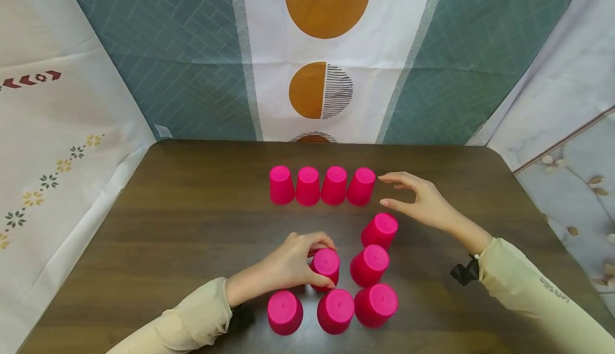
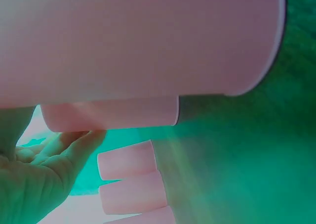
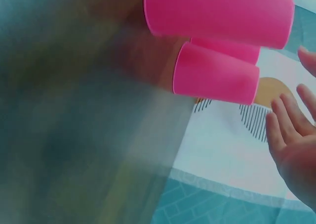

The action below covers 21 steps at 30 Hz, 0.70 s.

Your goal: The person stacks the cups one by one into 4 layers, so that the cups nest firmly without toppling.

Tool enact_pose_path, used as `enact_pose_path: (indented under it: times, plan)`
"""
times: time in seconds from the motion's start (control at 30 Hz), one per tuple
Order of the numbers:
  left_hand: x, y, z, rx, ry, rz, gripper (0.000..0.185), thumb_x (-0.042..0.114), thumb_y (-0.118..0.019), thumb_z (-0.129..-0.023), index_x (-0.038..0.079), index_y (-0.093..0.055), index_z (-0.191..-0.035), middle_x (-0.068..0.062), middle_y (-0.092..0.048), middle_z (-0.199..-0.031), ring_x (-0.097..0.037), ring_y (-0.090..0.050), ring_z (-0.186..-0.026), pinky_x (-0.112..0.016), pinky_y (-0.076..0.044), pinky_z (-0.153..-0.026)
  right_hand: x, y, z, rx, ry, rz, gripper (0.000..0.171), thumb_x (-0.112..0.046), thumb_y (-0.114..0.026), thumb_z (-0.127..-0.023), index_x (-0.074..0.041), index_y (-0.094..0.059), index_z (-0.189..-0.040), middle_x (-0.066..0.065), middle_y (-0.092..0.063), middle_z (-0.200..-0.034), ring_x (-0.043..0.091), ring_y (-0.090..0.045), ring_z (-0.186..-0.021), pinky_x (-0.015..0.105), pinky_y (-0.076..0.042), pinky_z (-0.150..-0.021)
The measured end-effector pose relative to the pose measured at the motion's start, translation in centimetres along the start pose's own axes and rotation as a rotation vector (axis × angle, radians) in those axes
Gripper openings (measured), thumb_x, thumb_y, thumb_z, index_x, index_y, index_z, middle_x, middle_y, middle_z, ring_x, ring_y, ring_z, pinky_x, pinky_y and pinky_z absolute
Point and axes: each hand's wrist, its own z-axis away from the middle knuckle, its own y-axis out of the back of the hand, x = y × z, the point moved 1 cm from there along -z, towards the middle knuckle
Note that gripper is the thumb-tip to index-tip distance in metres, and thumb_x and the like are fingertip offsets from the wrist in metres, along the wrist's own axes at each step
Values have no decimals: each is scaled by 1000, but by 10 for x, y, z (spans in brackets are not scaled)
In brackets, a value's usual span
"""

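The left hand (image 1: 294, 262) curls its fingers (image 1: 321, 237) round a smooth, tapered pink cup (image 1: 326, 262). Beyond that cup, on the wood-grained counter (image 1: 192, 210), stand four cups (image 1: 308, 186) in a row; to its right, the right hand (image 1: 425, 202) spreads its fingers wide. The left wrist view shows a curved rim (image 2: 283, 21); the head view, flat tops (image 1: 337, 172).

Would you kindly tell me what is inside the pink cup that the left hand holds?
The inside cannot be seen: the pink cup is mouth down, its closed end facing up. The left hand curls round its side, and nothing rests on top.
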Motion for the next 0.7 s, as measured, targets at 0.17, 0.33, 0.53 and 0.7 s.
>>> enact_pose_path:
  times: [0.17, 0.33, 0.53, 0.7]
  plan:
    - [-1, -3, 2, 19, -14, 68, 42, 23, -84, -67, 21, -58, -100, 11, -69, -90, 2, -63, -80, -20, -52, -74, -5, -2, 24, -73, -96, -63, 55, -17, -76, -78, -13, -54, -129, 2, -57, -126, 6, -55, -111, 33, -48, -91]
    - [-2, 0, 2, 56, -11, 84, 40, 24, -84, -68, 21, -59, -99, 15, -67, -83, 2, -63, -76, -23, -53, -74, -5, -10, 35, -145, -119, -125, 58, -19, -74, -80, -11, -50, -132, 2, -54, -130, 19, -54, -116, 40, -46, -94]
    - [-3, 13, -2, 172, -59, 87, 44, 26, -83, -69, 16, -63, -107, 11, -67, -87, 0, -63, -78, -30, -52, -85, -5, -18, 38, -180, -167, -159, 63, -22, -75, -79, -12, -48, -135, 6, -52, -133, 26, -55, -115, 47, -43, -97]
    - [-1, 36, -6, 315, -114, 109, 48, 23, -85, -67, 14, -65, -110, 6, -68, -96, -5, -64, -83, -28, -52, -85, -7, -19, 42, -209, -194, -160, 68, -24, -78, -76, -12, -47, -136, 10, -51, -134, 24, -54, -117, 50, -41, -99]
